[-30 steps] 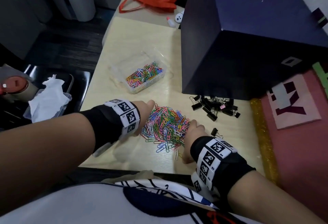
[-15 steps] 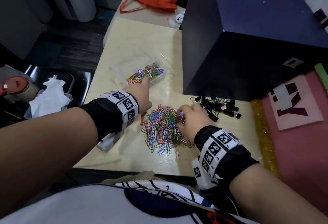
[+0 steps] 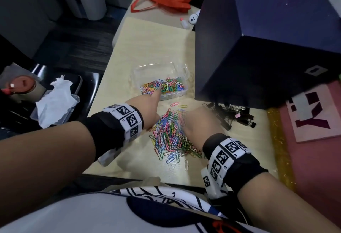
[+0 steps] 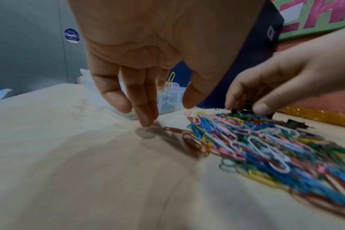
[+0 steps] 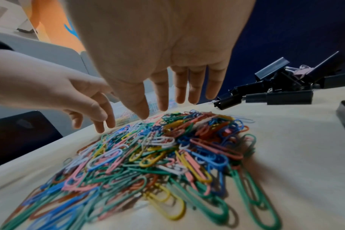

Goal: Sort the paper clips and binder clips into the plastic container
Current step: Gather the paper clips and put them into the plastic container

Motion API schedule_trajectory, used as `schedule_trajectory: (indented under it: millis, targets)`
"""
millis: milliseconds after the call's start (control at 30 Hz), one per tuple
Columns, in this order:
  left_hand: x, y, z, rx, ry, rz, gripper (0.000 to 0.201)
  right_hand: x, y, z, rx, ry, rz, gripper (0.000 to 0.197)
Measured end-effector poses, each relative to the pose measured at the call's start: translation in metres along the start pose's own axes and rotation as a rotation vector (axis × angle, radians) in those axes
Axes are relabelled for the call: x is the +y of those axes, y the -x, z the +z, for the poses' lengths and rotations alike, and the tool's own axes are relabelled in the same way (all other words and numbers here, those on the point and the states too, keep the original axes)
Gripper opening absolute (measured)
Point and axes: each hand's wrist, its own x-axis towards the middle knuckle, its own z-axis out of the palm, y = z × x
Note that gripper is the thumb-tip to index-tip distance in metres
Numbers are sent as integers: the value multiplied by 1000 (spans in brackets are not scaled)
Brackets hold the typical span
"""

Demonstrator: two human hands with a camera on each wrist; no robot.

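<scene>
I am seeing the left hand point(image 3: 147, 107) reaching forward over the table point(image 3: 147, 44), its fingertips lying at the near rim of the plastic container point(image 3: 177, 94); from its own wrist view the fingers point(image 4: 146, 99) are hanging downward, loosely extended and slightly spread, holding nothing. The right hand point(image 3: 198, 120) is hovering palm-down over the far right edge of the paper clip pile point(image 3: 171, 133); its fingers point(image 5: 179, 87) are pointing straight down, separated, gripping nothing, though whether the tips are touching the clips I cannot quite tell, since the head view is blurring there. The pile is lying flat on the table between the two wrists, the clips lying in all directions with no common long axis; two stray clips point(image 3: 178, 104) are lying just beyond it, near the container. The container is sitting beyond the pile, its long axis running left to right, holding a layer of coloured clips point(image 3: 166, 86) in its near part. The binder clips point(image 3: 232, 116) are lying in a black heap to the right of the pile, against the foot of a dark blue box point(image 3: 258, 57); their handles are pointing in mixed directions.
</scene>
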Motion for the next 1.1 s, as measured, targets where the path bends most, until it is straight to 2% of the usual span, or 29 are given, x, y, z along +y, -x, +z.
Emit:
schedule_trajectory:
  millis: [133,200,267,333,400,500,567,633,767,900,1100]
  targets:
    - [-1,2,14,13,-7,217,82,1,-4,5,-92,-33,-3,65]
    - [2,2,19,-50,-89,294,93,-2,-2,7,-130,7,-67,60]
    - [3,0,20,-132,-176,309,108,-5,-1,5,-139,33,-105,53]
    - [5,0,20,-178,-274,313,116,-5,-1,-2,-124,15,-61,53]
    - [6,0,19,-200,-343,309,113,-2,-2,-11,-111,36,41,62]
    - [9,-1,21,-202,-324,287,95,0,1,-15,-255,136,216,90]
    - [11,-4,21,-199,-280,271,81,-1,4,-9,-339,140,257,102]
    - [12,-5,20,-198,-247,252,68,-1,5,0,-332,89,236,104]
    - [12,-7,18,-184,-188,243,49,-3,0,10,-208,-41,165,78]
    - [8,-10,16,-157,-129,242,38,-3,-4,11,-140,-75,117,52]
    - [4,-12,7,-120,-96,258,33,-1,-10,2,-62,-113,78,37]
